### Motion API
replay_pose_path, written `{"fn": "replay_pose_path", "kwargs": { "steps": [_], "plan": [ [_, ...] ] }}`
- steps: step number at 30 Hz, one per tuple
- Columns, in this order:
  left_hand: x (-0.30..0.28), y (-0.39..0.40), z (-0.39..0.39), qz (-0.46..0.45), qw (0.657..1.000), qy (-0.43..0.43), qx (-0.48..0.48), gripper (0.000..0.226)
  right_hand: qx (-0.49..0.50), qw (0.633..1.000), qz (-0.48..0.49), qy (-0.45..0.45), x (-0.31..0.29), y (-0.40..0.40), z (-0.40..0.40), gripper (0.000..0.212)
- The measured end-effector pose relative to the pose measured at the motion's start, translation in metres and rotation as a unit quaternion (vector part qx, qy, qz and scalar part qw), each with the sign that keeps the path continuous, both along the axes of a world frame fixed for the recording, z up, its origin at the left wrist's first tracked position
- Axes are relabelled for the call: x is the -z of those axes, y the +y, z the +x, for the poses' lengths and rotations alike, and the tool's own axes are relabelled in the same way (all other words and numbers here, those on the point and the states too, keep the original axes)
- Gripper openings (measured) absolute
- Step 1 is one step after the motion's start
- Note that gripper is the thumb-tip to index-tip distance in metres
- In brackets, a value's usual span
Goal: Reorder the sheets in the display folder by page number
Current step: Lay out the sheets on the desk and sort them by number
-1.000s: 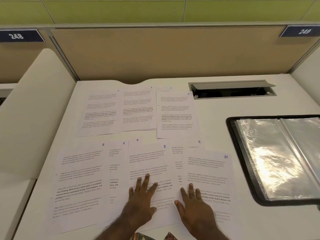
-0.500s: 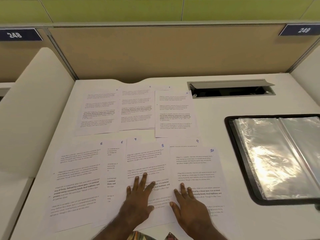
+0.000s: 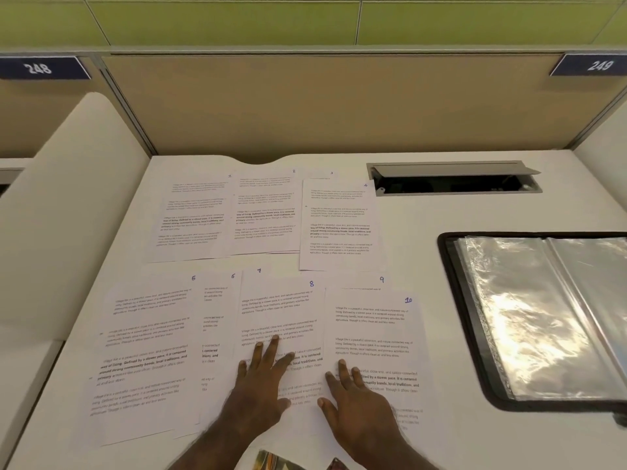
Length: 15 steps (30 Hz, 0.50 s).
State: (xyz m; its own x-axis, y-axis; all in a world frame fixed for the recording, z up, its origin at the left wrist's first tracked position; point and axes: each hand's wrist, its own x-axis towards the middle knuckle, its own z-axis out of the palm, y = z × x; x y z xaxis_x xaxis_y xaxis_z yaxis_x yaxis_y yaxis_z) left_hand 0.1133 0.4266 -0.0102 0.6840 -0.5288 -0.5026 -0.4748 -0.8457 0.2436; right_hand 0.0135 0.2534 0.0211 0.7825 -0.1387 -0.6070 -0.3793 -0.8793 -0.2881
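Printed sheets lie on the white desk (image 3: 424, 218) in two rows, numbered in blue at their top right corners. The back row runs from sheet 1 (image 3: 193, 215) to sheet 4 (image 3: 339, 225). The front row overlaps from sheet 5 (image 3: 149, 354) through sheet 8 (image 3: 281, 310) to sheet 10 (image 3: 376, 330), which covers most of sheet 9 (image 3: 380, 281). My left hand (image 3: 263, 378) presses flat on sheet 8 with fingers spread. My right hand (image 3: 356, 398) presses flat on sheet 10. The black display folder (image 3: 543, 317) lies open at the right, its clear sleeves showing no paper.
A grey cable hatch (image 3: 451, 178) stands open at the back of the desk. A beige partition (image 3: 322, 103) closes the back, with white side panels left and right. Something colourful (image 3: 271, 461) shows at the near edge.
My right hand has slid sheet 10 leftward, so it now covers most of sheet 9 and sits against sheet 8. My left hand has stayed on sheet 8.
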Motion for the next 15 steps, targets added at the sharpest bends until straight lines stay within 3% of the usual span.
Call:
{"fn": "replay_pose_path", "kwargs": {
  "steps": [6, 10, 15],
  "plan": [
    [-0.008, -0.006, -0.001, -0.01, 0.999, 0.006, -0.041, 0.073, -0.014, 0.998, 0.016, -0.051, -0.004, -0.017, -0.008, 0.116],
    [-0.007, -0.009, -0.003, -0.028, 0.997, 0.008, -0.069, 0.072, -0.008, 0.994, -0.023, -0.104, 0.005, -0.035, -0.018, 0.103],
    [-0.004, -0.02, -0.01, -0.035, 0.995, 0.004, -0.088, 0.07, 0.005, 0.995, -0.034, -0.09, 0.007, -0.057, -0.023, 0.087]
  ]
}}
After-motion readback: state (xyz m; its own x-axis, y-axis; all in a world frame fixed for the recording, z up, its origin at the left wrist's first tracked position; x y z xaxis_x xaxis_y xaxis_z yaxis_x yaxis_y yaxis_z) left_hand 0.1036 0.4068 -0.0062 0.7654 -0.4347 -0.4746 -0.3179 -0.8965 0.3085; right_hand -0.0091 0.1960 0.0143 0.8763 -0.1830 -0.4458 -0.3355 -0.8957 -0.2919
